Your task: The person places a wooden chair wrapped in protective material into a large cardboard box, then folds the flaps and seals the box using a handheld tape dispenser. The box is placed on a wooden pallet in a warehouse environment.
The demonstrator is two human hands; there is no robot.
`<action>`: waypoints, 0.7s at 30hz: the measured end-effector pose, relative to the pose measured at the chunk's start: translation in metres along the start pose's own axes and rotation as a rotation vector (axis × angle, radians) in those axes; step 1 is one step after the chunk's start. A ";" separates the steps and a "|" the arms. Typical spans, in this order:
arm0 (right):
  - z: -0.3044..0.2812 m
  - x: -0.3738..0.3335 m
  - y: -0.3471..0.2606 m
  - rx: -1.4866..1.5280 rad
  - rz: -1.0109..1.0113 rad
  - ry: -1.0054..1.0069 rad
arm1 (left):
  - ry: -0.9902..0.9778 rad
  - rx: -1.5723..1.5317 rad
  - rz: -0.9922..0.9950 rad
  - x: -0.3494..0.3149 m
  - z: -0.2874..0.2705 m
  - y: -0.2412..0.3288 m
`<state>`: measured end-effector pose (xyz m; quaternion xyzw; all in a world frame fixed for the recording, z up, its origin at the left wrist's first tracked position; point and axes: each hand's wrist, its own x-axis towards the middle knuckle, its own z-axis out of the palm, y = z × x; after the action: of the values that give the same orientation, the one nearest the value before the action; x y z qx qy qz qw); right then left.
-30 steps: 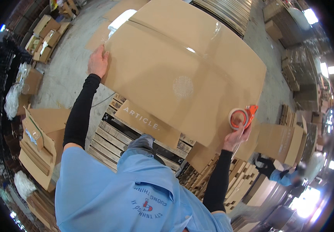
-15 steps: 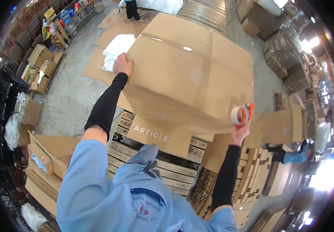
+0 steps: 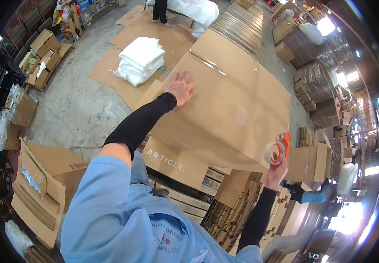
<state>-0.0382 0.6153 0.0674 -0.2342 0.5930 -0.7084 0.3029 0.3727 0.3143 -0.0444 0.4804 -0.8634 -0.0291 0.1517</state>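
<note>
A large brown cardboard carton (image 3: pixel 229 87) stands in front of me, with clear tape along its top seams. My left hand (image 3: pixel 181 89) lies open on top of the carton near its left edge, fingers spread, holding nothing. At the near right corner, my right hand (image 3: pixel 276 174) grips an orange tape dispenser (image 3: pixel 283 147) that carries a roll of pale tape. The dispenser is beside the corner; whether it touches the carton I cannot tell. Below the carton's near side, a cardboard panel (image 3: pixel 167 157) with white lettering rests over a wooden pallet (image 3: pixel 185 199).
Folded white sheets (image 3: pixel 141 59) are stacked on flat cardboard at the left. An opened carton (image 3: pixel 58 171) sits at the lower left. Cardboard strips (image 3: pixel 237 210) are piled at the lower right. A person in blue (image 3: pixel 314 196) is at the right; another person's legs (image 3: pixel 160 11) show at the back.
My left hand has shifted from the carton's left edge onto its top, its fingers now spread. My right hand still holds the tape dispenser at the near right corner. The view has shifted.
</note>
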 end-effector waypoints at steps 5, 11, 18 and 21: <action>0.204 0.037 -0.039 -0.452 -0.193 -0.403 | -0.092 -0.159 0.292 0.016 0.001 0.001; 0.500 0.067 -0.040 -1.087 -0.368 -1.275 | -0.151 -0.366 0.273 0.005 0.005 0.011; 0.695 0.033 0.085 -1.717 -0.253 -2.004 | -0.181 -0.505 0.209 0.007 -0.015 0.015; 0.703 0.025 0.143 -1.834 -0.117 -2.119 | -0.185 -0.526 0.169 0.011 -0.012 0.013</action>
<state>0.4522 0.0906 0.0580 -0.7865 0.3208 0.4255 0.3123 0.3605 0.3132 -0.0279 0.3462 -0.8734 -0.2828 0.1932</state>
